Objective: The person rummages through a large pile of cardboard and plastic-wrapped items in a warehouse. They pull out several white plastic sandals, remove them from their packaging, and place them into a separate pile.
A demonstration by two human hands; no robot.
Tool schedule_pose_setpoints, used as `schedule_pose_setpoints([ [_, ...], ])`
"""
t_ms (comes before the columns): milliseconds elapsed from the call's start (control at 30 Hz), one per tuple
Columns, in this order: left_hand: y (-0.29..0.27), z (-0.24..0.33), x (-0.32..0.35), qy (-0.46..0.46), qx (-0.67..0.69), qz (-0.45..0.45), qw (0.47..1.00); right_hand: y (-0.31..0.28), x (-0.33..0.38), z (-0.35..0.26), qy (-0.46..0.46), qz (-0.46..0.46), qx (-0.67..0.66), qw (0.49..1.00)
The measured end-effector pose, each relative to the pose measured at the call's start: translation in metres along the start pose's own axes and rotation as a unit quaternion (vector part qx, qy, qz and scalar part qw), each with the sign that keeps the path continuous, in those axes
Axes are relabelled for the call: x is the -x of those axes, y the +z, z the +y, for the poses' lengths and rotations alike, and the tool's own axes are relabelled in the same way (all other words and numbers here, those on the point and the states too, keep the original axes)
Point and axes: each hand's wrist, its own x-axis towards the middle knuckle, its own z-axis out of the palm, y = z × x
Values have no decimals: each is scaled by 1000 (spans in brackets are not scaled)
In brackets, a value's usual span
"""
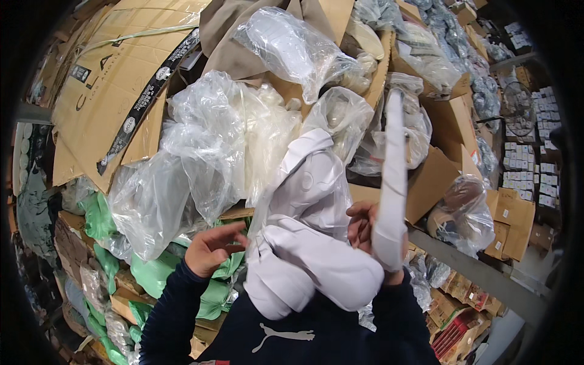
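Observation:
A bundle of white, smooth, padded pieces with rounded ends lies in front of my chest, partly in a clear plastic bag. They resemble moulded foam pads, though their exact kind is unclear. Beside the bundle's left edge is my left hand, its fingers apart and holding nothing. My right hand is on the bundle's right side, fingers curled at a long white padded piece that stands nearly upright. This piece hides much of that hand and is slightly blurred.
Clear bags of pale pieces heap over open cardboard boxes. A large flattened carton leans at the far left. Green pads lie below left. A metal rail crosses at right, with small white boxes beyond it.

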Motion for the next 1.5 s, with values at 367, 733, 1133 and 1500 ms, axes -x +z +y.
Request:
schedule_pose_setpoints([
  [367,7,-64,-39,38,-447,160,880,21,38,41,-43,213,364,906],
  [733,36,-80,-24,226,-396,341,822,8,42,39,-36,203,414,887],
  [1133,37,-54,-21,244,-149,243,927,-6,90,68,-23,206,235,950],
  [1500,-16,-60,22,364,-419,365,747,-46,-51,-12,-68,229,543,805],
])
